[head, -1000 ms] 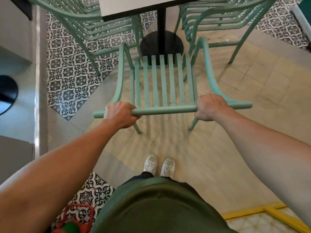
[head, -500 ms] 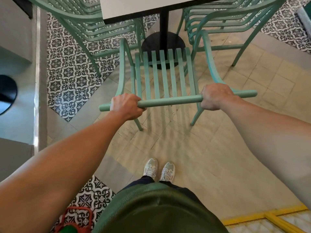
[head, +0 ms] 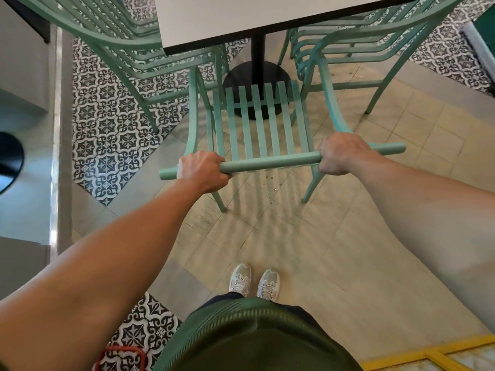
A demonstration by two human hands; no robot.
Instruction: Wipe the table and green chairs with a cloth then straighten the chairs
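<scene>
Our left hand (head: 203, 171) was closed round the left end of the chair's top rail (head: 270, 161), and our right hand (head: 341, 153) was wrapped round its right end. That rail ran crosswise between our grips, both hands about equally near. The chair (head: 257, 121) pointed away from us, its seat front just short of the table (head: 257, 14), so we judged the push lay straight ahead.
</scene>
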